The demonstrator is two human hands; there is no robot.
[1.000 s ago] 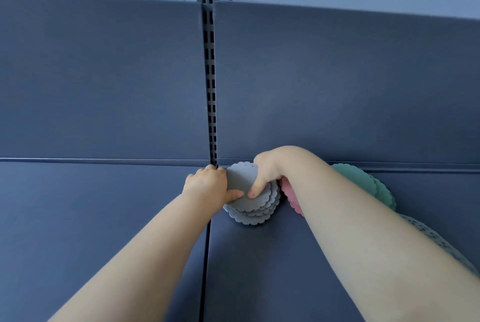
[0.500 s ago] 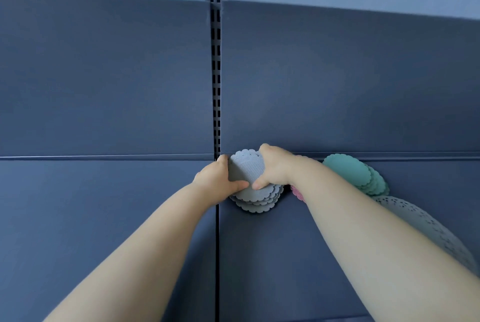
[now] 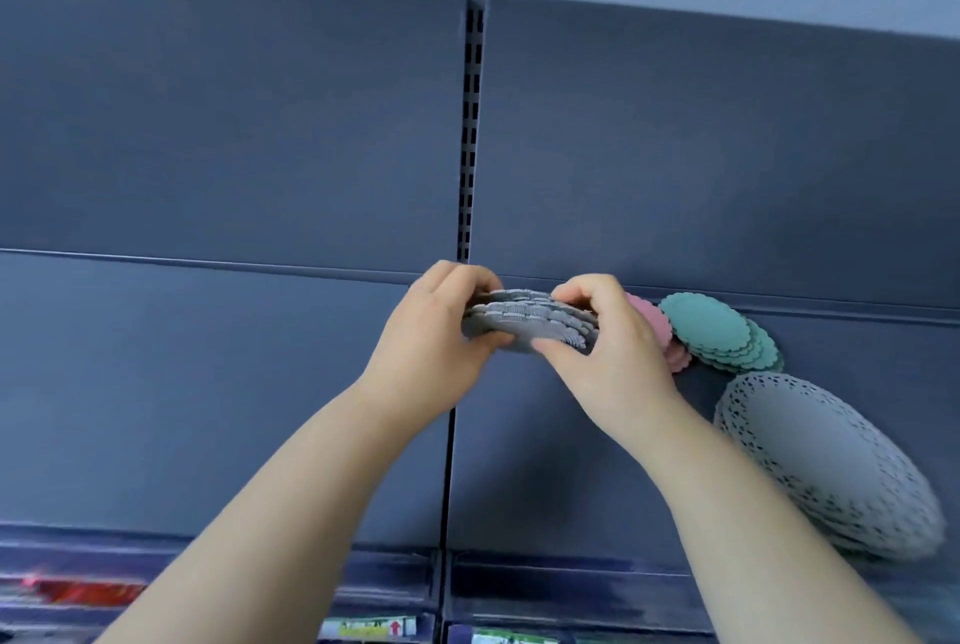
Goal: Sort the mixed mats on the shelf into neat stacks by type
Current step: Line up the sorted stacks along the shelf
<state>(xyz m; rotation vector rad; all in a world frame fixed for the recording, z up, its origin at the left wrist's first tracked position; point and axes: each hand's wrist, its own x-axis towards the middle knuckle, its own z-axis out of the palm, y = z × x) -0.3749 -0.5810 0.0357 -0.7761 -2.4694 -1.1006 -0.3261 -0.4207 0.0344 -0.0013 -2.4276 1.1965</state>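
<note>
A stack of small grey scalloped mats [image 3: 524,324] is held edge-on above the dark blue shelf [image 3: 208,383]. My left hand [image 3: 436,331] grips its left side and my right hand [image 3: 605,337] grips its right side. Behind my right hand, pink scalloped mats [image 3: 655,326] lie on the shelf, partly hidden. To their right lies a fanned stack of teal scalloped mats [image 3: 719,331]. A pile of large grey lace-edged mats [image 3: 826,461] rests at the right, nearer to me.
A slotted upright post [image 3: 471,124] divides the blue back panels. The shelf's front edge [image 3: 311,565] carries price labels along the bottom. Blurred red goods [image 3: 78,591] show below at the lower left.
The grey stack lay flat on the shelf under both hands; now both hands have lifted it off the shelf and tilted it edge-on. The view has dropped, showing the shelf's front edge.
</note>
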